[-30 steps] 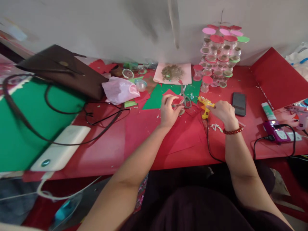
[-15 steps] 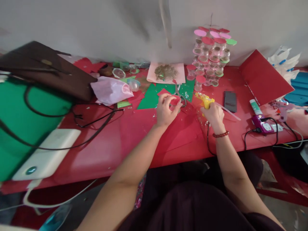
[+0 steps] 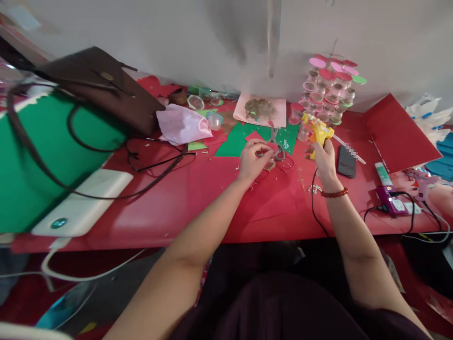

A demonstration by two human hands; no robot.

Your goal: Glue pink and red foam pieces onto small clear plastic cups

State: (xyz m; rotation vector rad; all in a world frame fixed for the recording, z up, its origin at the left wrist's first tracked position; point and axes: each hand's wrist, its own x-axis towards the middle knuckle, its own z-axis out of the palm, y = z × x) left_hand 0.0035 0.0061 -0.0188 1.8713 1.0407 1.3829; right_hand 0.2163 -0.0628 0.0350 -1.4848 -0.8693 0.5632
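Note:
My left hand (image 3: 253,163) is closed in a pinch over the red paper. Between its fingertips is a small clear plastic cup (image 3: 271,165), partly hidden by the fingers. Scissors (image 3: 278,142) lie just beyond that hand, on a green sheet (image 3: 233,138). My right hand (image 3: 325,160) is wrapped around a yellow glue gun (image 3: 321,132), tilted upward with its nozzle toward the far side. A clear glue stick (image 3: 350,150) sticks out of its back end. Behind the gun stands a hanging-style stack of small clear cups with red, pink and green discs (image 3: 327,89).
A phone (image 3: 347,162) and a purple power adapter (image 3: 391,200) are on the right, near a red folder (image 3: 399,134). On the left are a brown bag (image 3: 106,89), a white power bank (image 3: 83,203) and a lilac cloth pouch (image 3: 184,123). A cord (image 3: 316,208) trails from the glue gun.
The camera view has shifted, so the table's things appear farther right. My right hand has lifted the glue gun away from my left hand and tipped it upward. My left hand has turned the cup.

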